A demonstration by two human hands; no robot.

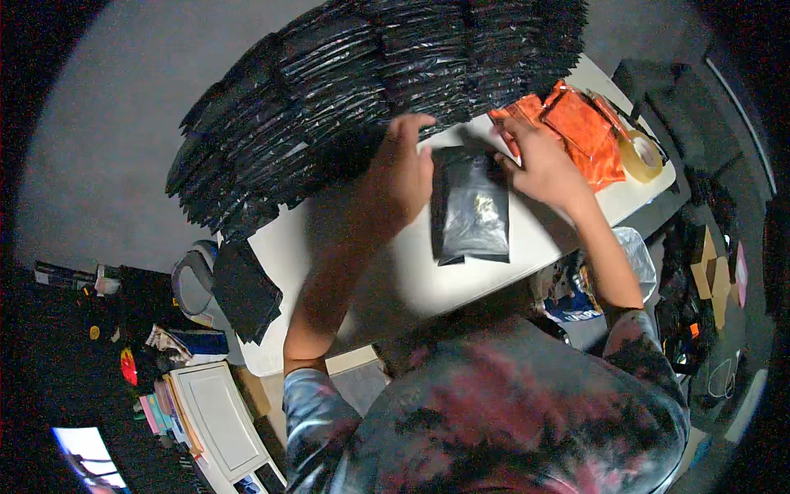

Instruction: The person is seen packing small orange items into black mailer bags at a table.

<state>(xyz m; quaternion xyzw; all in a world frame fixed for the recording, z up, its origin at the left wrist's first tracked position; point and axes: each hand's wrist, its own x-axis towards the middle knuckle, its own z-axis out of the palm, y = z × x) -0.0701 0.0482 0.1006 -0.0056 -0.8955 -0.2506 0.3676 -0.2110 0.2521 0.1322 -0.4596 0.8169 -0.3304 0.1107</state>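
A flat black plastic packet (pixel 477 210) with a shiny front lies on the white table (pixel 436 288) in front of me. My left hand (pixel 405 177) hovers at the packet's upper left, thumb and fingers apart, holding nothing. Over the packet's upper right corner is my right hand (pixel 543 169), its thumb spread from the fingers and nothing in its grasp. Its fingertips come close to several orange plastic packets (pixel 580 123); I cannot tell whether they touch. Beyond both hands, long rows of tightly packed black plastic packets (pixel 370 82) cover the far side of the table.
A roll of tape (pixel 642 156) sits by the orange packets at the table's right end. Black flat sheets (pixel 245 288) lie at the left edge. Below the right edge stands a bin with a clear liner (pixel 638 259). A white cabinet (pixel 218 412) is at lower left.
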